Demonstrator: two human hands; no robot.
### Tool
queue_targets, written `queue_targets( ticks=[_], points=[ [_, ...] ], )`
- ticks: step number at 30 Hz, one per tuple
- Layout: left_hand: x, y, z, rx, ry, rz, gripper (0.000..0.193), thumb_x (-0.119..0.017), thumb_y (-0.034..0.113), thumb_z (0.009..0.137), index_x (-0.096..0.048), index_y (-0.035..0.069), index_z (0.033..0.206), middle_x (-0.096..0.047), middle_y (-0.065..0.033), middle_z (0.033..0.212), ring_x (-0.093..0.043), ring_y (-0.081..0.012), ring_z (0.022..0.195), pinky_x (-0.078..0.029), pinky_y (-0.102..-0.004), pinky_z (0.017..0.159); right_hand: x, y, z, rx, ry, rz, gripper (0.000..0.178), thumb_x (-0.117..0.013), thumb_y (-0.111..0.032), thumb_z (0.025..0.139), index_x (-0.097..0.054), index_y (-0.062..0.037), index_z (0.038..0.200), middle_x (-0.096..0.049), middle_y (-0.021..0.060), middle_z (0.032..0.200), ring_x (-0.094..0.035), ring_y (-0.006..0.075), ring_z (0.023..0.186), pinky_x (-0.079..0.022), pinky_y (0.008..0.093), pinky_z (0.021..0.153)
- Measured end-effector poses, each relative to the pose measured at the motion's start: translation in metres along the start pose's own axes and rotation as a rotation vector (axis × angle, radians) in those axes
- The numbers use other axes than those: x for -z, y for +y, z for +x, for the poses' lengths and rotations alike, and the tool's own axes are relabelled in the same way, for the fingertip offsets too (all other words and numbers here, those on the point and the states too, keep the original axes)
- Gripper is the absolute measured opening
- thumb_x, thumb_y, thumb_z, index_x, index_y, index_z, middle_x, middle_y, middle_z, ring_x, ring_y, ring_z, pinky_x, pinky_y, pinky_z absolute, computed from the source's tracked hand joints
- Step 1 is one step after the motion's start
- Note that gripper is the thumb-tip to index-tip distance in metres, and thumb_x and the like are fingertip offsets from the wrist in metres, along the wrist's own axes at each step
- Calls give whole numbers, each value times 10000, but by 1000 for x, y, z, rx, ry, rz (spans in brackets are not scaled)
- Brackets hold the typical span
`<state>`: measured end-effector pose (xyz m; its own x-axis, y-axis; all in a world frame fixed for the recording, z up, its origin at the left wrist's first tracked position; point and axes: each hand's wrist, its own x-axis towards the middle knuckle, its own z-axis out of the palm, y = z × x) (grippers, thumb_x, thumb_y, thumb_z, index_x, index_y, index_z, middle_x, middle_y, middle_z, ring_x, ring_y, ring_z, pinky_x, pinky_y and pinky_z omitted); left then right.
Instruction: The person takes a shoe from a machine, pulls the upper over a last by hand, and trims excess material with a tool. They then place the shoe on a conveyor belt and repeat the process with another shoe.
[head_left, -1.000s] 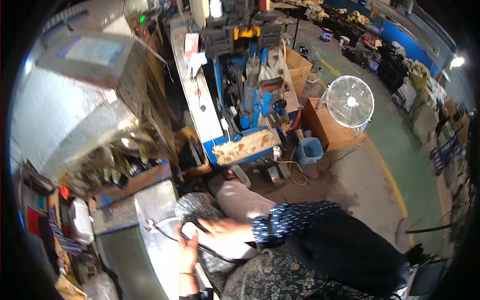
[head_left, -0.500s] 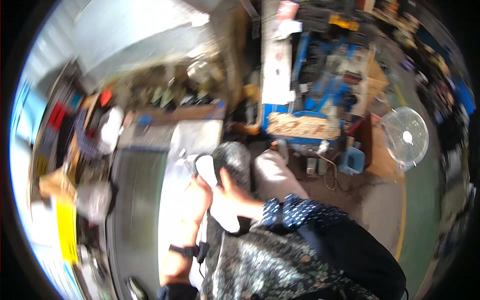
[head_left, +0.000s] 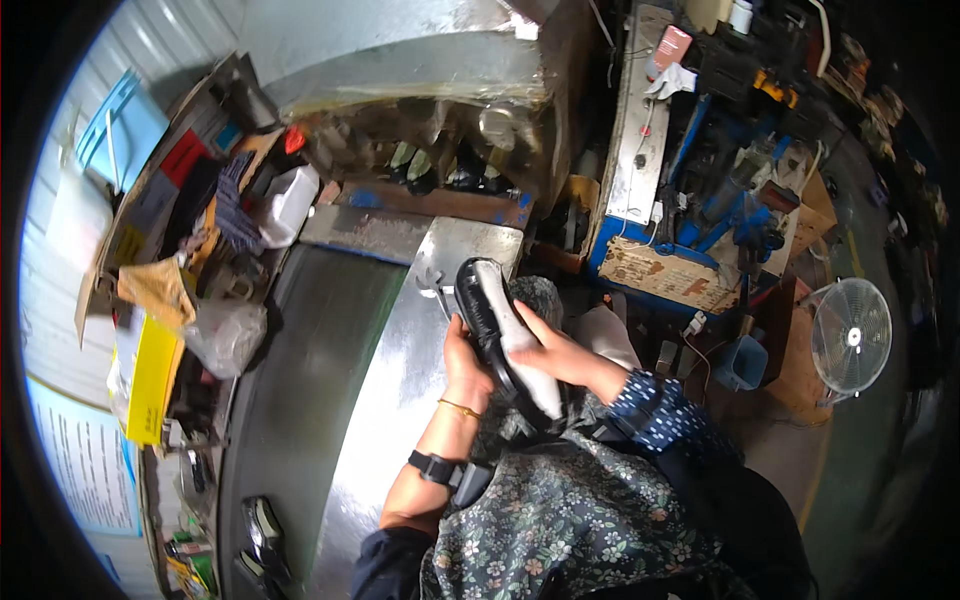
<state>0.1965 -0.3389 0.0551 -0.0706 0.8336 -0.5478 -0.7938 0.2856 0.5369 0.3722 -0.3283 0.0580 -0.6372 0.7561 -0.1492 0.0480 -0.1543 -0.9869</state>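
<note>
A black shoe (head_left: 497, 340) with a whitish sole side facing up is held above my lap, toe end pointing away from me. My left hand (head_left: 465, 365) grips its left side, the fingers partly hidden under it. From the right, my right hand (head_left: 555, 352) clasps the other edge, thumb lying on the whitish surface. Just beyond my left hand, a metal tool with a forked end (head_left: 437, 288) rests at the shiny metal bench top (head_left: 385, 400); part of it is hidden behind the hand and shoe.
Left of the bench runs a dark conveyor belt (head_left: 300, 350) carrying black shoes (head_left: 263, 530) near me. Cluttered shelves with a yellow box (head_left: 155, 385) stand farther left. More shoes (head_left: 415, 165) sit under a metal hood ahead. A blue-framed machine (head_left: 690, 240) and fan (head_left: 852, 325) stand right.
The view has swung left and sharpened, so the surroundings sit farther right. Both hands still hold the shoe, whose black upper edge now shows clearly.
</note>
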Motion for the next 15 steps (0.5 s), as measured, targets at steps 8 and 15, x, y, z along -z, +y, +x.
queue_targets(
  ticks=[8,15],
  points=[
    [-17,-40,-49,-451,-492,959,466,-596,210,970,-506,-37,1354,-576,-129,1358,-562,-318,1219,-418,-415,1053,79,-63,-113,79,362,428,870,-703,19,786,-279,-35,1543,-456,100,1446,-523,122,1191,-437,286,1001],
    [48,-60,-17,-1174,-782,1885,289,-683,285,807,-737,84,1007,-678,-100,1193,-591,-330,1176,-414,-453,1051,262,-147,-166,265,1071,-1041,834,-822,-162,681,-493,-155,1448,-376,254,1514,-469,313,1345,-383,368,1094]
  ],
)
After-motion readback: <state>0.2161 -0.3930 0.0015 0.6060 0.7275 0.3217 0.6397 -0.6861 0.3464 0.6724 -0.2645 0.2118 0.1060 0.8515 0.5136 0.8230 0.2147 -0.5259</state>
